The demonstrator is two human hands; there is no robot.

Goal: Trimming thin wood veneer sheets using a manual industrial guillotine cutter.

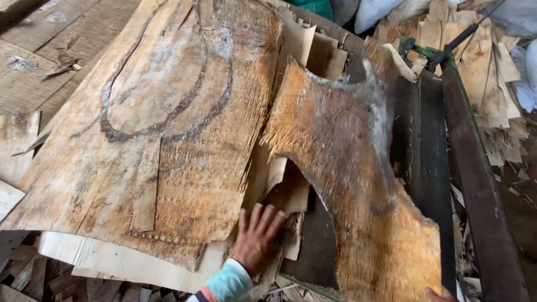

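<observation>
the ragged sheet of wood veneer (358, 184) runs from the upper middle of the frame down to the lower right, orange-brown, with torn edges and a deep notch on its left side. it looks thin, light and floppy, and brittle along the grain, so it would likely split if pulled by a tip; holding a broad edge seems safer. the right hand (439, 293), at the bottom right edge, shows only fingertips touching the sheet's lower corner, so i cannot tell its grip. the left hand (257, 237), bottom centre, lies open and flat on the pale scraps (288, 196) beside the large sheet (162, 128) filling the left. dark planks (430, 168) run on the right.
</observation>
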